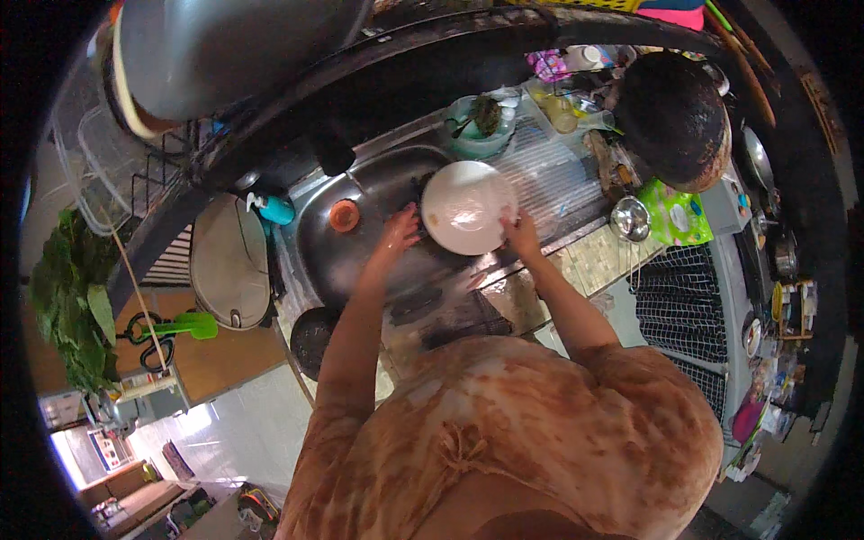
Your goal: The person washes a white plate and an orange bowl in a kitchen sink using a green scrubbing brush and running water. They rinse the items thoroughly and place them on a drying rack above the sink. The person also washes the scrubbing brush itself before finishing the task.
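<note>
A wet white plate (466,202) is tilted over the right edge of the steel sink basin (337,270). My right hand (520,233) grips its right rim, fingers partly behind it. Beside the plate's left rim is my left hand (398,229), fingers apart and wet, with a small gap between them and the plate. An orange-brown round object (344,216) lies in the basin to the left. Behind the plate, a pale green bowl (480,145) holds a dark scrubber (486,116) and other items.
A teal pump bottle (275,210) stands at the sink's left corner. The ribbed drainboard (540,169) lies to the right, with a steel ladle (630,219) and a green packet (671,212) farther right. A blackened wok (668,121) hangs above them. A dark round pan (314,343) is near my left forearm.
</note>
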Tool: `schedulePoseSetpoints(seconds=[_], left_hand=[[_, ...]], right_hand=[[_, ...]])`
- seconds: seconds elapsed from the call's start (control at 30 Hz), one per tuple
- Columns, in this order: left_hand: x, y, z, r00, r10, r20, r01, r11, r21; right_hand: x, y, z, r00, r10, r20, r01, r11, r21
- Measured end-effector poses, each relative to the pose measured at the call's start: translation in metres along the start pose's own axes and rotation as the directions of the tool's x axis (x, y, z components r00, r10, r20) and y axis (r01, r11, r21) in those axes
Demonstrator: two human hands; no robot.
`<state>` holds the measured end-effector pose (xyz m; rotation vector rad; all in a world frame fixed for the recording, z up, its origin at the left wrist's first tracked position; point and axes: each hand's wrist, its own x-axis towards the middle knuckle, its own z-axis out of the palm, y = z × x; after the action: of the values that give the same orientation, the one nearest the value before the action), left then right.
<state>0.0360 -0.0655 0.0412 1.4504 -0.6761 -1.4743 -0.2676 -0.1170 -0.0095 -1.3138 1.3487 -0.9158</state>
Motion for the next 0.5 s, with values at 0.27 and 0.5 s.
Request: schedulePoseSetpoints(seconds=[0.27,0.5], left_hand=[[-0.070,0.039,0.005,0.626,0.465,-0.626,-0.213,0.875,0.435],[-0.039,-0.008,-0.085,0.690,0.232,-0.685,-0.455,0.876,-0.162]], right_hand=[[-0.008,-0.126,0.161,0.807,-0.529,0.262,0.532,0.459,-0.712],[-0.007,-0.135,0.210,0.183,-0.431,0.884,0.972,0.211,-0.099]])
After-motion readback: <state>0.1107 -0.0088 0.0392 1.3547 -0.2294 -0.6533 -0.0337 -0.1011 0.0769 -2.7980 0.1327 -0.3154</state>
